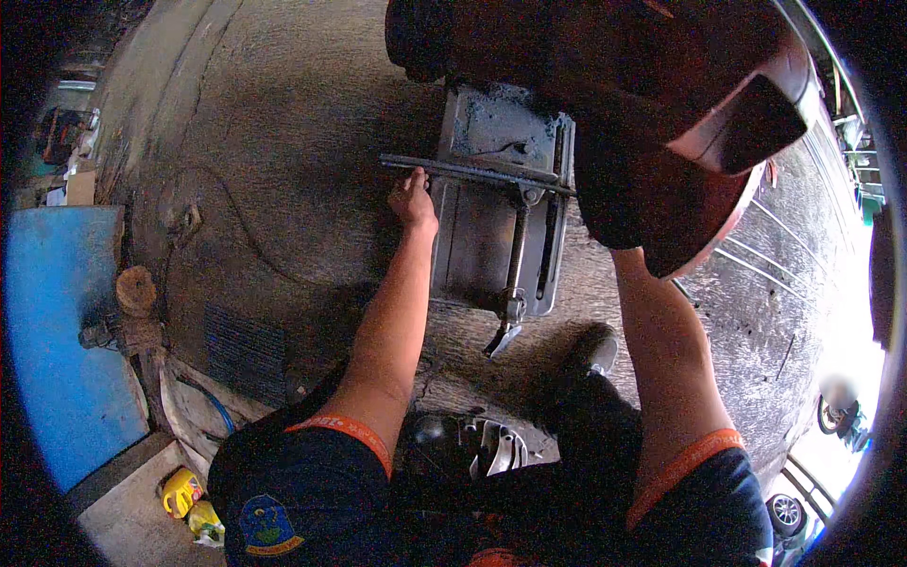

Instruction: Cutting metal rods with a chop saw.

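Metal bar (pixel 472 172) is in the left hand (pixel 413 200), the hidden right hand's grip I cannot tell, sleeve cuffs (pixel 348 427) lettered.

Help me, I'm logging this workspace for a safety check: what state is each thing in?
Left hand: fingers touching the metal bar, grip unclear.
Right hand: hidden behind the red machine.
Metal bar: lying across the grey base; clamped or loose, cannot tell.
Red machine: running or off, cannot tell.
Crank handle: angled down-left in view.
Cable: lying in a curve.
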Motion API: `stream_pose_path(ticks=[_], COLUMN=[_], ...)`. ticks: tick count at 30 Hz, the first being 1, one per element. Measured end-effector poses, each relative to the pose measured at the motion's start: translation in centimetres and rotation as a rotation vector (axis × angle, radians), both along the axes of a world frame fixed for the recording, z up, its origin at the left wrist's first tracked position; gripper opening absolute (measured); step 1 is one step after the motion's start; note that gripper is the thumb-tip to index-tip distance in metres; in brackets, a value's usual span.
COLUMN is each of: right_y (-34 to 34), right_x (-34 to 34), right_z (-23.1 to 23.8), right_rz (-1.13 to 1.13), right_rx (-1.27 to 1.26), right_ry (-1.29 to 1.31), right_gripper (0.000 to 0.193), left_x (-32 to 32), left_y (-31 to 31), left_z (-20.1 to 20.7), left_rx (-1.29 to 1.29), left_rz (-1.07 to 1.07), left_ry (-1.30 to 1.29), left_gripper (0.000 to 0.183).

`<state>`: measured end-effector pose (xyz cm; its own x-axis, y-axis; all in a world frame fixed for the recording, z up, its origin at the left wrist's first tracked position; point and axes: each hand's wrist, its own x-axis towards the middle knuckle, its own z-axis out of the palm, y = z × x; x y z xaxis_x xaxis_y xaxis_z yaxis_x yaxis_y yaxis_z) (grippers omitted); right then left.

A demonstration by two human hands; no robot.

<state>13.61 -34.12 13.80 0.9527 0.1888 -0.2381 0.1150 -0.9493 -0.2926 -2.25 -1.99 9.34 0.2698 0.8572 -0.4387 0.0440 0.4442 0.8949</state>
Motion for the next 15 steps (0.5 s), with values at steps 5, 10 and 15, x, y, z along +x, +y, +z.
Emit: stream_pose_path(ticks=[5, 10, 15], right_y=[0.0, -0.2, -0.4], right_x=[0.1, 0.1, 0.3], right_z=[0.1, 0.2, 0.3], right_rz=[0.0, 0.002, 0.003], right_rx=[0.002, -0.007, -0.009], right_ry=[0.006, 0.001, 0.0], right_gripper=[0.025, 0.024, 0.024], left_x=[0.0, 0.0, 0.2], left_y=[0.1, 0.4, 0.6], left_z=[-1.0, -2.1, -2.5], left_rx=[0.055, 0.051, 0.038], left_rz=[-0.05, -0.042, 0.003], left_ry=[-0.089, -0.054, -0.082], left_gripper=[0.02, 0.019, 0.017])
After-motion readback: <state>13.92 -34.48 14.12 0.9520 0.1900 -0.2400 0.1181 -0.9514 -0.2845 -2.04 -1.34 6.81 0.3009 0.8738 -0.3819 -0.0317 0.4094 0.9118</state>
